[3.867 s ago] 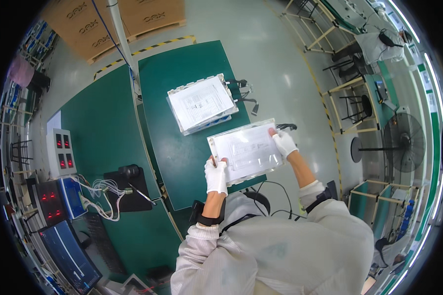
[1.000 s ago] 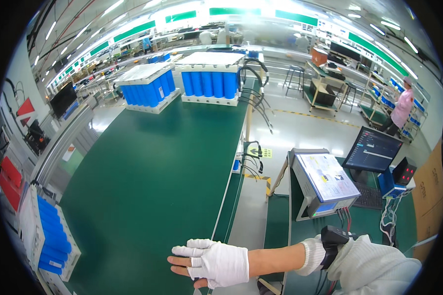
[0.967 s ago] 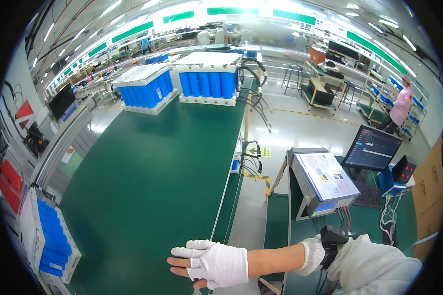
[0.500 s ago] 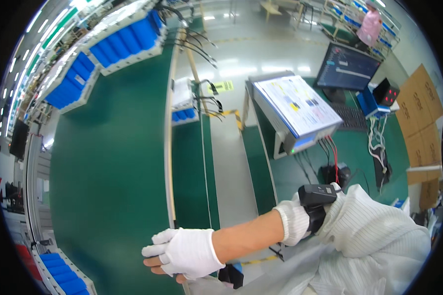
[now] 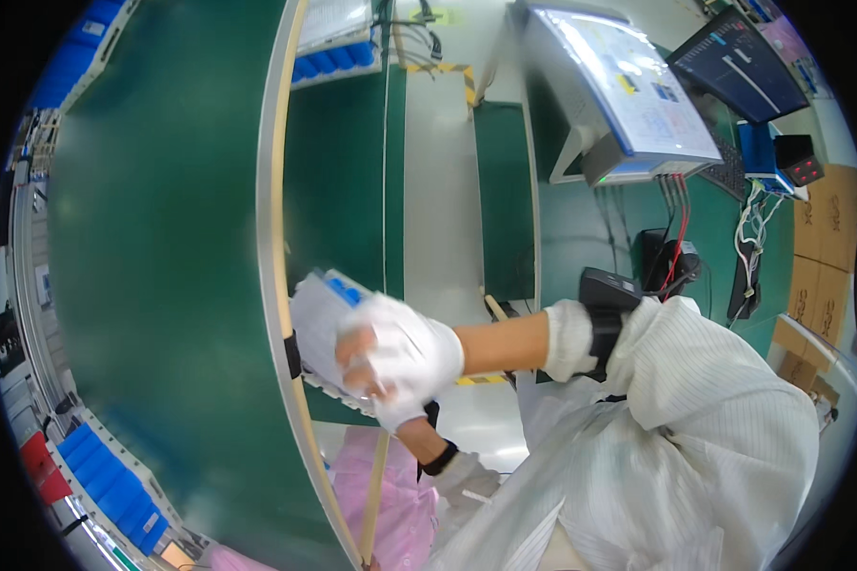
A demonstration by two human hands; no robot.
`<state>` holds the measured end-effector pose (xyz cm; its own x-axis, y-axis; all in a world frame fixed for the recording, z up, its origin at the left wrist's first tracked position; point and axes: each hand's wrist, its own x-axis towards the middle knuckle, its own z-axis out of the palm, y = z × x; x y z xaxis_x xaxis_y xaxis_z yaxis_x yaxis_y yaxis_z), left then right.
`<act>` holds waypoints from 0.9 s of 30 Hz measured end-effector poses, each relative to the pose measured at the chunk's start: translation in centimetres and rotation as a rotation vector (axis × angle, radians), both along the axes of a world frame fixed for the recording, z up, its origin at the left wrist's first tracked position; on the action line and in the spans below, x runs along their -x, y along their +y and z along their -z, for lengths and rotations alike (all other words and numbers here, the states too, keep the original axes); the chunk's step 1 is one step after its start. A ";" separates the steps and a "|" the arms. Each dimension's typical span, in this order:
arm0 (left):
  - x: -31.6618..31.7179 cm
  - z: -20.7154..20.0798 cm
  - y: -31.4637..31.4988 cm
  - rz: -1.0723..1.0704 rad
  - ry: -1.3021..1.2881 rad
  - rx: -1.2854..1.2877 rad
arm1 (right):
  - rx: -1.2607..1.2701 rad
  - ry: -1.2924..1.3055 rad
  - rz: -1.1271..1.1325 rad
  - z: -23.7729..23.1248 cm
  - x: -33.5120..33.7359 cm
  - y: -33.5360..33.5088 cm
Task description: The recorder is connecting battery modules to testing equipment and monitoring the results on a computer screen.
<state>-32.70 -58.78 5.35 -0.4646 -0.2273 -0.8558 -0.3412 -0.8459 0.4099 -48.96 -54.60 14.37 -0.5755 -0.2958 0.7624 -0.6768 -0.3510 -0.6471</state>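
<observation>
My right hand (image 5: 414, 347), in a white glove with bare fingertips, is over a grey-white pack (image 5: 316, 319) with blue cells beside the table's edge. Motion blurs its fingers, so I cannot see whether they hold anything. Directly below, my left hand (image 5: 397, 411), also gloved, comes up close against the right one. Its fingers are mostly hidden. A black band (image 5: 440, 459) circles the left wrist, and a black device (image 5: 609, 290) is strapped on the right forearm. Whether either hand touches the pack cannot be made out.
A long green table (image 5: 171, 285) with a pale raised edge (image 5: 271, 190) runs along the left. Blue-celled packs (image 5: 114, 481) stand on its far side. A person in pink (image 5: 386, 485) is near the lower edge. At right are a tester (image 5: 628, 157), monitor (image 5: 741, 67) and cables.
The view has swung, so the tester and monitor sit higher. My right hand, spread at the table's edge before, is now over the pack. My left hand and the person in pink below have appeared.
</observation>
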 end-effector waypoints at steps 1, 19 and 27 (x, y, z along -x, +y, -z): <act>-3.7 2.9 -1.6 -0.365 0.002 0.090 | -0.258 0.003 0.025 2.5 -0.1 -1.0; -16.1 -6.4 2.5 -0.040 -0.214 0.983 | -1.256 -0.518 -0.134 1.5 -4.9 5.7; -13.3 -21.8 7.7 0.420 0.017 1.228 | -1.004 -0.754 -0.297 -13.5 -13.8 26.4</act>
<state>-19.45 -51.12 27.18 -0.6997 -0.6897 -0.1864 -0.4742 0.2532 0.8432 -35.18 -28.23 27.88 -0.5784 -0.7370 -0.3496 -0.0111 0.4356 -0.9001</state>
